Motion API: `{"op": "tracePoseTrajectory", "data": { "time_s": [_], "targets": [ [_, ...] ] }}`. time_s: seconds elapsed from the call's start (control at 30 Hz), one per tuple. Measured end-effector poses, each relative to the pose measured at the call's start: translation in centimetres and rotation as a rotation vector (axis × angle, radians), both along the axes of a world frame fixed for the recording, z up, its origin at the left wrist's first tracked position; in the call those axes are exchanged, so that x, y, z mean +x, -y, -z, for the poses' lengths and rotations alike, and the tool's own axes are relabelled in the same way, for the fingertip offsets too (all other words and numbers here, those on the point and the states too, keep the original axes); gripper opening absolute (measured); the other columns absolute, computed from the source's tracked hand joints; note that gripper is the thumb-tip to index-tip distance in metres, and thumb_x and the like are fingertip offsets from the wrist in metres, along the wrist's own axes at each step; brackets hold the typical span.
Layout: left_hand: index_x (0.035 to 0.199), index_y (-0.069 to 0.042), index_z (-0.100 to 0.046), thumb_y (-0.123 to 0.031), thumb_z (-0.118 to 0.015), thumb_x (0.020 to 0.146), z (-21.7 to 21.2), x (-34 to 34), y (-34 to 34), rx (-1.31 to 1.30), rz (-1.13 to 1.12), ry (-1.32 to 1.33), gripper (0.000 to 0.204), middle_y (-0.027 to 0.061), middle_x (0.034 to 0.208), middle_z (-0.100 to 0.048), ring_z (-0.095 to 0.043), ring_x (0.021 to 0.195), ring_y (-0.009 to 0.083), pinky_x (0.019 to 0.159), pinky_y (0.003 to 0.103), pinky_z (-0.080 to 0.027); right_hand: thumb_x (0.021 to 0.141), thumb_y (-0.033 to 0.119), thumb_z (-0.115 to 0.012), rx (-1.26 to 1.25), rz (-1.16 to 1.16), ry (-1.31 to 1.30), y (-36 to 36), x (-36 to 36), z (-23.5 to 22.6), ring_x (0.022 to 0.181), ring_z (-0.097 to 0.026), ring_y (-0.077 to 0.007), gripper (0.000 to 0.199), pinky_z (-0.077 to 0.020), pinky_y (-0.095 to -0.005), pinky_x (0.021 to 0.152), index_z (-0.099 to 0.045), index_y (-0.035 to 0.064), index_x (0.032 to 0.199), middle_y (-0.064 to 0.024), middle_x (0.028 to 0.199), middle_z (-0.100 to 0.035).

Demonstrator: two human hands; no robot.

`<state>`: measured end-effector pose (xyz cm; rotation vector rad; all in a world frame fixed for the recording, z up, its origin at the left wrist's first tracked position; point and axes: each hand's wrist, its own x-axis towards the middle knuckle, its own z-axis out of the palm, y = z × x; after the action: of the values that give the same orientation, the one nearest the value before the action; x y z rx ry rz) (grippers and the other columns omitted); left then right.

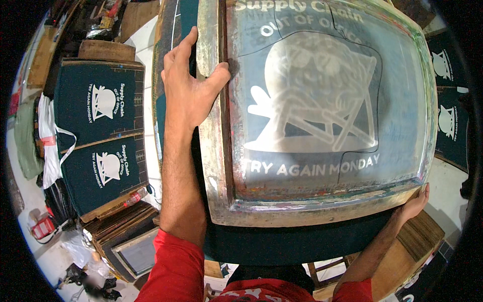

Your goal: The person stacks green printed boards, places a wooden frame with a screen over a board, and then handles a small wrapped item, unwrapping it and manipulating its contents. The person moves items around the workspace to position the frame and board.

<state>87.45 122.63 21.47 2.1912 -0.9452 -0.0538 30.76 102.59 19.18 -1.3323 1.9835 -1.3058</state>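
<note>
Resting flat along the left rail of the large wooden-framed printing screen (322, 116), the left hand (188, 88) keeps its fingers stretched toward twelve o'clock while the thumb hooks over the rail's inner edge; its grip is loose and wide, pressing on the wood more than clasping it. At about four o'clock the right hand (415, 204) curls its fingers around the frame's near right corner, a closed grip on the wood, with the palm under the edge and mostly hidden. Red sleeves (176, 267) cover both forearms near the lower edge. Beneath the frame's near rail lies dark green fabric (297, 241), spread over the board the frame sits on. The screen fills the centre and upper right, its mesh showing a pale figure in a folding chair with lettering above and below. Out at nine o'clock, well apart, two dark green printed cloths (98, 131) lie on wooden boards, each with the same white design. More printed cloths (445, 90) show at three o'clock, partly cut off by the rim.
</note>
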Motion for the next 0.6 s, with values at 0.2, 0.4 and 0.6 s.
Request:
{"op": "tracePoseTrajectory", "data": {
  "time_s": [0.2, 0.4, 0.6],
  "targets": [
    [0.148, -0.014, -0.048, -0.031, -0.077, 0.074, -0.2, -0.1, 0.0, 0.04, -0.012, -0.004, 0.081, 0.0213, 0.132, -0.052, -0.049, 0.122, 0.0335, 0.108, 0.046, -0.037, 0.099, 0.013, -0.043, -0.061, -0.005, 0.244, 0.5, -1.4, 1.1, 0.106, -0.061, -0.0238, 0.039, -0.053, -0.0332, 0.089, -0.054, 0.0023, 0.135, -0.0143, 0.123, -0.058],
    [0.149, -0.017, -0.047, -0.026, -0.076, 0.073, -0.8, -0.2, 0.3, 0.016, 0.032, -0.009, 0.081, 0.0189, 0.129, -0.054, -0.05, 0.119, 0.0316, 0.108, 0.043, -0.035, 0.095, 0.012, -0.039, -0.111, -0.026, 0.212, 0.0, -0.9, 1.7, 0.111, -0.057, -0.0268, 0.041, -0.0486, -0.0382, 0.098, -0.049, 0.0016, 0.134, -0.0179, 0.126, -0.055],
    [0.151, -0.015, -0.046, -0.019, -0.073, 0.072, -1.3, -0.4, 0.7, 0.035, 0.047, -0.03, 0.084, 0.0155, 0.123, -0.055, -0.05, 0.116, 0.0288, 0.107, 0.04, -0.037, 0.091, 0.012, -0.037, -0.011, 0.022, 0.217, -0.6, 1.0, 0.4, 0.117, -0.053, -0.0287, 0.045, -0.0443, -0.0409, 0.102, -0.047, -0.0022, 0.133, -0.0187, 0.131, -0.051]
  ]
}}
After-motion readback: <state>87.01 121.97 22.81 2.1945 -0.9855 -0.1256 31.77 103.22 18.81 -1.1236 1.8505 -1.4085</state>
